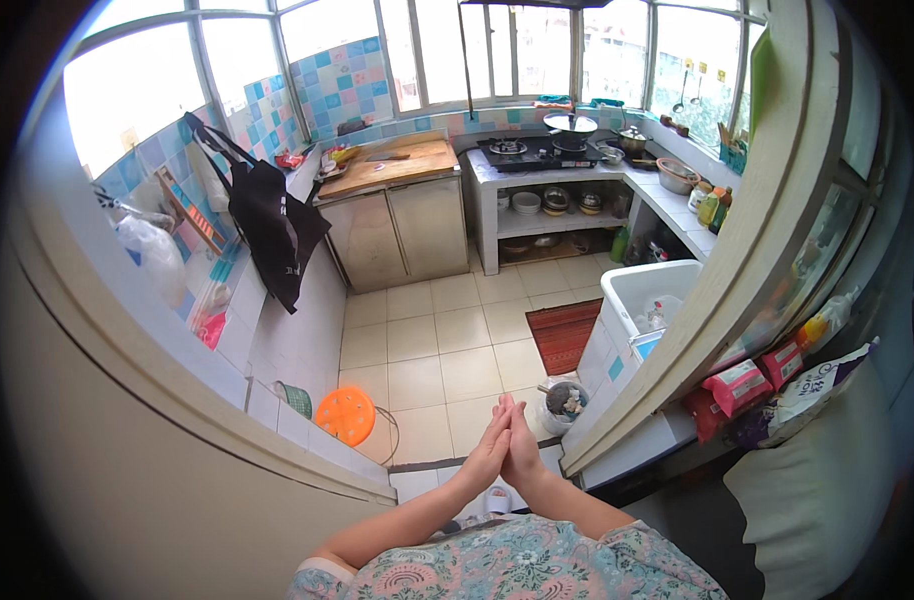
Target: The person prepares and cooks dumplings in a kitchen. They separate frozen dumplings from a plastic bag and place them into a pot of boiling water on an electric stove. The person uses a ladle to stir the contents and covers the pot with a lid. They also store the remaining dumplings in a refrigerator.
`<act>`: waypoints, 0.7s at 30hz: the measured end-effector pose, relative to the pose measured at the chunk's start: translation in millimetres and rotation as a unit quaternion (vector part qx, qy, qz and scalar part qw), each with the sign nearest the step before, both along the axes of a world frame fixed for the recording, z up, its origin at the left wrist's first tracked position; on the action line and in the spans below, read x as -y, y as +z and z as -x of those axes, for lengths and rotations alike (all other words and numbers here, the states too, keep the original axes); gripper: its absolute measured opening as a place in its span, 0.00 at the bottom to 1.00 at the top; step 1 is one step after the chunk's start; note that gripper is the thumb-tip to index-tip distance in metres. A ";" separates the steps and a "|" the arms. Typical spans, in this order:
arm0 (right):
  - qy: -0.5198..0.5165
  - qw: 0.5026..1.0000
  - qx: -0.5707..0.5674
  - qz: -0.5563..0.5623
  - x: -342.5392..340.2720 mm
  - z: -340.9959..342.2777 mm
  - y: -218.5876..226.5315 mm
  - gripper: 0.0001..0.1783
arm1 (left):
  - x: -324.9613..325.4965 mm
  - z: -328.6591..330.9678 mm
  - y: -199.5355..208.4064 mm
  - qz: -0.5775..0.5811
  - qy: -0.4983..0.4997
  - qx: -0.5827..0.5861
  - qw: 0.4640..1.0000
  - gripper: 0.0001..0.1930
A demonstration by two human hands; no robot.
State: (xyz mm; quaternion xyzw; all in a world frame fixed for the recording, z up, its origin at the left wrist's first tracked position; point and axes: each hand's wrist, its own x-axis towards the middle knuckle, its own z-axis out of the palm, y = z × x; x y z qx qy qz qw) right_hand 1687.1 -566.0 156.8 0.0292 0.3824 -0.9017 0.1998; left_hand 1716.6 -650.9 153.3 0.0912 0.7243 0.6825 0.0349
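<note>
Palm against palm, my left hand (pixel 484 452) and my right hand (pixel 523 452) meet in front of my body, at the kitchen doorway. Their fingers are stretched out flat and point away from me toward the tiled floor. I see nothing held in either one, though the inner faces of the palms are hidden. Nearest beyond them, at the right, stands a small waste bin (pixel 561 425) with a bag and refuse in it. An orange round stool (pixel 345 416) is to their left.
The doorway frame (pixel 667 385) rises close on my right. A dark apron (pixel 269 215) hangs at the left wall. Farther in are a wooden worktop (pixel 392 165), a gas stove (pixel 537 152) with a lidded pan, a red mat (pixel 562 335) and a white tub (pixel 627 290).
</note>
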 end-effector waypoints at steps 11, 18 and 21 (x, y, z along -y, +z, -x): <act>-0.037 0.997 -0.031 -0.057 53.8 250.6 12.5 0.37 | 63.7 239.3 28.2 -0.061 -0.048 0.070 0.995 0.24; -0.073 0.996 -0.018 -0.040 94.3 380.8 -14.0 0.33 | 119.1 411.4 -16.1 -0.012 -0.077 0.022 0.997 0.23; -0.123 0.992 0.003 -0.034 100.7 432.8 -9.3 0.32 | 133.6 478.2 8.0 0.088 -0.172 0.059 0.979 0.26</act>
